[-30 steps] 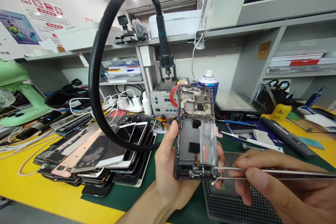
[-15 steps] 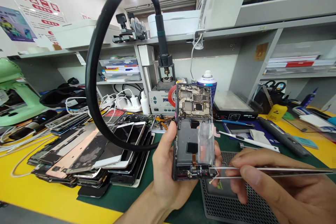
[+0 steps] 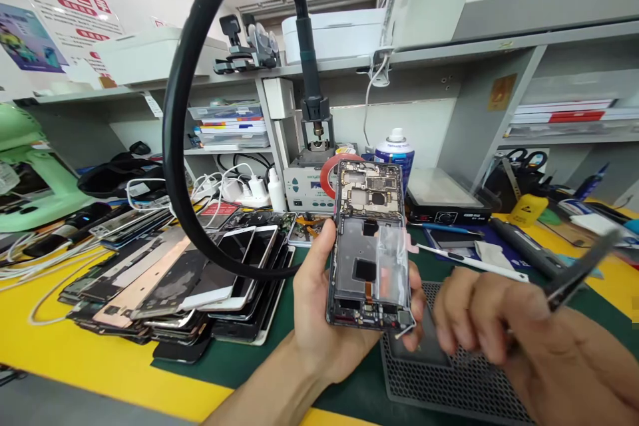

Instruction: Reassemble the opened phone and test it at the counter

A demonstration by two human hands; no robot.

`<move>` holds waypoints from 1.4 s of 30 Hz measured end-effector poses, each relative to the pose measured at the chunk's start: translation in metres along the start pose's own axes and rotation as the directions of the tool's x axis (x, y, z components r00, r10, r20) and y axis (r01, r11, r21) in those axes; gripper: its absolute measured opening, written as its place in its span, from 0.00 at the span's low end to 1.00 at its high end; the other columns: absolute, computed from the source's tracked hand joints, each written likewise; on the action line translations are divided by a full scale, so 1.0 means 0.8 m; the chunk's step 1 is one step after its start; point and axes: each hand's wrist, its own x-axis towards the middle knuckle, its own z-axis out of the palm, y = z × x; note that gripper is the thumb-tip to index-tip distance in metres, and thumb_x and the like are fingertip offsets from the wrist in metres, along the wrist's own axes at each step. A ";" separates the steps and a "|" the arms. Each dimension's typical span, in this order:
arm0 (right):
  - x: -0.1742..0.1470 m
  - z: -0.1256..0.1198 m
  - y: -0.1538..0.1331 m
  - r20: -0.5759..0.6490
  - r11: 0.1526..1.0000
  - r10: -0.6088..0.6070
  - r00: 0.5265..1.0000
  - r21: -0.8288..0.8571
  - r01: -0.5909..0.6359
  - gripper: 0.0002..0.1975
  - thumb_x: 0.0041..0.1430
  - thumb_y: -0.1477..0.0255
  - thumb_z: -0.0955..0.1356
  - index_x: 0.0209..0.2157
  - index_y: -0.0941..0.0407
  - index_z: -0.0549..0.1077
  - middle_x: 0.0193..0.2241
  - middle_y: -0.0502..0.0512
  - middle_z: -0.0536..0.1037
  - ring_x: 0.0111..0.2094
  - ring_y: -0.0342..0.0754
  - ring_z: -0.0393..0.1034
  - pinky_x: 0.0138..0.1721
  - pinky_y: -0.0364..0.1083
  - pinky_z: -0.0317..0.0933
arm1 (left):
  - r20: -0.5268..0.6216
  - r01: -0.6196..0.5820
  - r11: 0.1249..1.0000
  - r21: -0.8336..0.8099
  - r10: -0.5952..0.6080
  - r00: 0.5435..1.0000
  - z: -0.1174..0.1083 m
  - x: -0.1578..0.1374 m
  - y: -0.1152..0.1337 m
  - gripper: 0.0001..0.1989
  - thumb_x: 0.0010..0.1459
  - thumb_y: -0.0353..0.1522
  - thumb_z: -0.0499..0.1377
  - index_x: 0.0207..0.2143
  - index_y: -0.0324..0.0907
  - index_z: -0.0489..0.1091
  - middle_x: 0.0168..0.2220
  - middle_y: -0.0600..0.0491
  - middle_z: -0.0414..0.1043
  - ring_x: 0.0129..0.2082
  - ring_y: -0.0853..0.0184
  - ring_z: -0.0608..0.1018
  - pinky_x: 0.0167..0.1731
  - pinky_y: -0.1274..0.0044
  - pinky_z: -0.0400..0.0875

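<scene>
Above the green mat (image 3: 249,356), the left hand (image 3: 319,333) has an opened phone (image 3: 357,253) firmly gripped, thumb along one long edge, fingertips showing past the other, and its insides face us, tilted up! Look at the top end: circuit board (image 3: 372,206), shields and little openings; below it a wide dark bay, clear film (image 3: 392,259) over the right half, a copper-coloured ribbon (image 3: 369,291) running to the bottom board, and a thin white wire (image 3: 409,329) poking out at the lower right corner. Over to the right hand (image 3: 539,326), fingers curled and closed around a pair of tweezers (image 3: 582,269), the blurred free end pointing up and away to the right; how far apart the tips stand, I cannot tell. That hand is near the phone yet apart from it, above a dark perforated pad (image 3: 419,386). Out beyond, a white-handled tool (image 3: 469,261) and a slim blue tool (image 3: 452,229) lie across the mat, with a flat device with a dial (image 3: 442,196) behind them. Straight past the phone come a red ring (image 3: 327,176) and a spray can (image 3: 394,153), both partly hidden, and a boxy station (image 3: 309,190), while a thick black hose (image 3: 172,106) loops tall over the left side, beside a heaped stack of phones and panels (image 3: 150,286) spilling across the yellow tabletop (image 3: 100,366)
</scene>
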 end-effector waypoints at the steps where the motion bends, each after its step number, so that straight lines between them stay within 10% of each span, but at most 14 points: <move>1: -0.001 0.001 -0.001 0.029 0.999 0.051 0.998 0.014 -0.052 0.22 0.75 0.69 0.52 0.25 0.53 0.62 0.21 0.50 0.70 0.23 0.45 0.73 0.25 0.42 0.74 | -0.013 -0.008 1.000 0.014 0.008 1.000 0.000 0.000 0.000 0.42 0.60 0.61 0.40 0.42 0.33 0.73 0.35 0.43 0.68 0.31 0.60 0.75 0.24 0.74 0.69; 9: -0.017 -0.003 -0.005 0.256 0.861 -0.130 0.958 -0.450 0.237 0.11 0.69 0.70 0.62 0.46 0.52 0.75 0.34 0.54 0.83 0.34 0.50 0.81 0.34 0.43 0.74 | -0.138 -0.116 0.993 0.011 0.116 0.984 0.008 -0.004 -0.001 0.33 0.66 0.53 0.45 0.41 0.33 0.75 0.32 0.45 0.73 0.28 0.66 0.75 0.31 0.77 0.69; 24: -0.016 0.003 0.008 0.446 0.665 -0.330 0.832 -0.516 0.540 0.15 0.69 0.75 0.57 0.50 0.58 0.71 0.30 0.56 0.83 0.29 0.50 0.80 0.29 0.46 0.72 | -0.074 -0.195 0.978 0.077 0.200 0.977 0.009 -0.008 -0.004 0.32 0.65 0.53 0.46 0.39 0.33 0.75 0.31 0.46 0.72 0.29 0.67 0.73 0.35 0.76 0.67; 42: -0.016 0.004 0.011 0.392 0.716 -0.344 0.853 -0.478 0.509 0.17 0.62 0.81 0.62 0.52 0.63 0.69 0.32 0.62 0.84 0.31 0.52 0.80 0.32 0.48 0.73 | -0.263 -0.198 0.977 0.076 0.211 0.941 0.010 -0.005 -0.003 0.32 0.65 0.53 0.48 0.43 0.34 0.75 0.36 0.44 0.73 0.32 0.62 0.76 0.35 0.74 0.70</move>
